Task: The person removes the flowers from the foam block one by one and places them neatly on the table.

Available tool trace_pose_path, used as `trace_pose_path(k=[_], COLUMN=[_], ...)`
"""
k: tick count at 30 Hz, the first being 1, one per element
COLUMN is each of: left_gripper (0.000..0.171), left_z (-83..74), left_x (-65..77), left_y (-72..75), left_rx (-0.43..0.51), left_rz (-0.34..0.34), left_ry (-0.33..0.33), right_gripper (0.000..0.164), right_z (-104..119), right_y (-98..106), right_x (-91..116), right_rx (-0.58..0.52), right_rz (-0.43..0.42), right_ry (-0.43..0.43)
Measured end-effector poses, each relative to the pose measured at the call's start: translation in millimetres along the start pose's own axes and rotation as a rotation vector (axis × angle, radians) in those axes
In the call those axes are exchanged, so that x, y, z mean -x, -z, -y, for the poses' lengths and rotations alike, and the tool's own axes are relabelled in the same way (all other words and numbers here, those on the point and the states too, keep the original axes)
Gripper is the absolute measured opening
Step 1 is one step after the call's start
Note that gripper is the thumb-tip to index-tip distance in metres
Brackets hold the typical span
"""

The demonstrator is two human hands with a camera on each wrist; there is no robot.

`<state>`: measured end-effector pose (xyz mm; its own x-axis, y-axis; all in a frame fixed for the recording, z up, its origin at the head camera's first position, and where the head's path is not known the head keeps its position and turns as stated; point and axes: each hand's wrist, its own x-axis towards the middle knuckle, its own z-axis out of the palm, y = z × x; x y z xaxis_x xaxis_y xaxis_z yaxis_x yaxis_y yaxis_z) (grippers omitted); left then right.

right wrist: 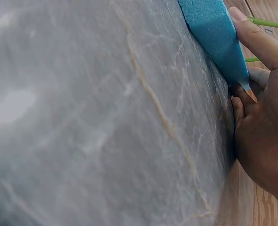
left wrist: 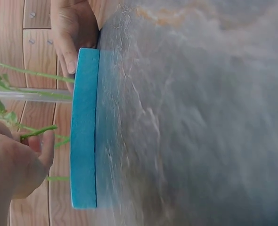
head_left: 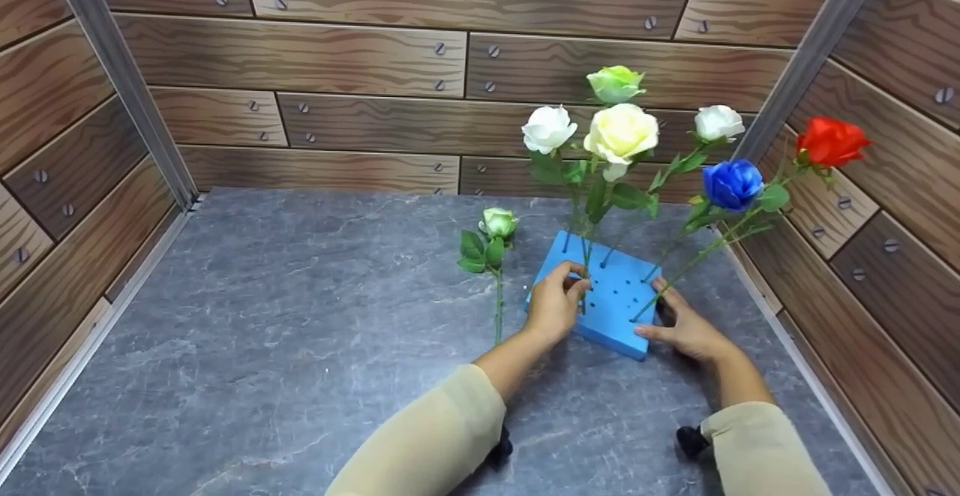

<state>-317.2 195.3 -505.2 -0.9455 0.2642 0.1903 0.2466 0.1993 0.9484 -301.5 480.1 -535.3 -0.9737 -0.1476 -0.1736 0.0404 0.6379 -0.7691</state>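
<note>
Bench: grey, lower frame.
Left hand: green stem is pinched, right of centre.
Right hand: half-open, blue block is gripped by its right edge.

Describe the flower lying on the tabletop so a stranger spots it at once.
Start with the grey marbled tabletop and find the blue block right of its middle. Left of that block, in the head view, is a leafy, pale green rose. Unlike the other flowers, which rise above the block, it lies flat.
</note>
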Motion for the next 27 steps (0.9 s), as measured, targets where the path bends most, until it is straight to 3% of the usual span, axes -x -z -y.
trace_pose_path(k=[11, 27], left_gripper=[0.016, 0.014], left_z=[-2.7, 2.5], left_x=[6.4, 22.5], left_y=[21.5, 37.8], left_rx=[-0.008, 0.001], left_rz=[0.017, 0.040], left_ry=[0.011, 0.016], right_gripper=[0.117, 0.118], right_z=[0, -3], right_y=[-1, -3], right_x=[-1, 1], right_rx=[-0.018, -0.035], right_rz=[-0.001, -0.002], right_ry=[0.025, 0.007])
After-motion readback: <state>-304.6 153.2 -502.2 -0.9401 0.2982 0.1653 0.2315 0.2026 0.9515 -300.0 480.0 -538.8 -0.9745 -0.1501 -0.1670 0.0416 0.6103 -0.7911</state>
